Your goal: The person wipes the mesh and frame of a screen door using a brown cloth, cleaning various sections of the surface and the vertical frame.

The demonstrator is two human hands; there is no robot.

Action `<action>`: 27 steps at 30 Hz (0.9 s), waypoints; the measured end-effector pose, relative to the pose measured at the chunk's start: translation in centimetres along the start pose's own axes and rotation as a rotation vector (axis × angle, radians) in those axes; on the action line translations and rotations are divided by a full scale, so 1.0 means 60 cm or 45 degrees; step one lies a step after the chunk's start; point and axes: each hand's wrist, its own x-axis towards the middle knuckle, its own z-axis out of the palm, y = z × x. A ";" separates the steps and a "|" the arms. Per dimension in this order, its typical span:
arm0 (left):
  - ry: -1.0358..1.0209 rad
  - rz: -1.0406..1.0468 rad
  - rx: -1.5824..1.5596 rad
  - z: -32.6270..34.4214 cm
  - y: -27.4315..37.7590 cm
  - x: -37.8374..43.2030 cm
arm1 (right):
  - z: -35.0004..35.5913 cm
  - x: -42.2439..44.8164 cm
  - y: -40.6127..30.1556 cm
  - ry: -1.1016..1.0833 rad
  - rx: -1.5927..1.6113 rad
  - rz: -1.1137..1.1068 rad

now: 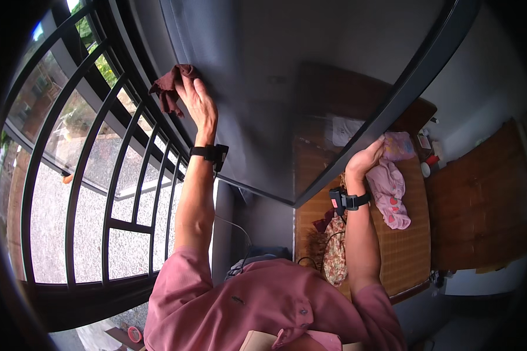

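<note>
A dark-framed window sash with a see-through, dark-looking pane stands open in front of me. My left hand presses a crumpled maroon cloth at the pane's left side, close to the window opening. Part of the cloth hangs loose to the left of the fingers. My right hand holds the sash frame on its right edge; the fingertips are partly hidden behind it. Each wrist carries a black strap with a small device.
Curved dark window bars line the left side. Beyond them is another open sash. A bed with a woven mat lies below right, bearing pink clothing and a floral cloth. A brown wooden panel stands beyond.
</note>
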 end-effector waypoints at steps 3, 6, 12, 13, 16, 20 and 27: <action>0.202 -0.099 -0.014 0.022 -0.005 0.012 | 0.010 -0.007 -0.008 0.021 0.004 0.028; -0.147 0.196 -0.022 0.056 0.147 -0.089 | 0.004 0.007 0.005 0.054 0.061 0.043; -0.778 1.005 -0.202 0.085 0.277 -0.199 | -0.012 0.016 0.007 -0.148 0.080 -0.016; -0.680 1.021 -0.057 0.086 0.266 -0.184 | -0.011 0.017 0.016 -0.141 0.108 -0.051; -0.444 0.821 0.176 0.076 0.213 -0.110 | -0.018 0.019 0.019 -0.106 0.034 -0.069; -0.267 0.234 0.088 0.023 0.091 0.007 | -0.021 0.039 0.067 -0.144 0.092 -0.007; 0.035 0.423 0.359 -0.039 0.015 0.214 | -0.006 0.033 0.049 0.010 0.089 -0.089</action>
